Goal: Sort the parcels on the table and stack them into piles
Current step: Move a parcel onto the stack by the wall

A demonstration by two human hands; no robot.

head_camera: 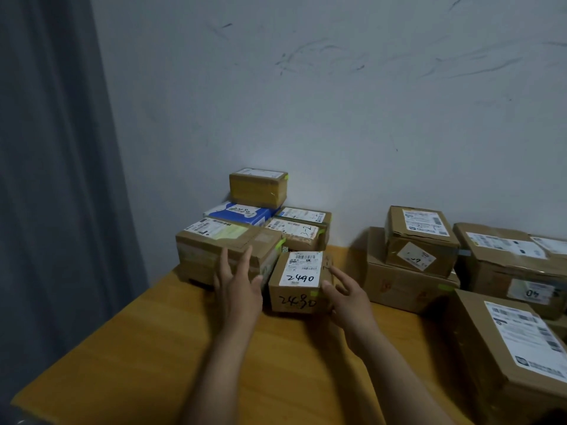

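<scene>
While the fingers stand spread: left hand (237,289) straight-fingered, holding nothing, just off the box's 9 o'clock side; right hand (345,297) loosely open at 3 o'clock, thumb at the corner, contact unclear.
Box marked 2490 (296,286): on the wooden table (153,348), just beside the larger carton (208,240) at its 10 o'clock.
Grip: best to press both side walls evenly, then lift level.

A small box marked 2490 (296,283) sits on the counter (153,348) between the hands. The left hand (237,286) is straight-fingered just beside it, and the right hand (346,297) is spread at its right edge. A larger box (227,250) lies just beyond the left hand; stacked parcels (417,237) stand to the right of the right hand.
</scene>
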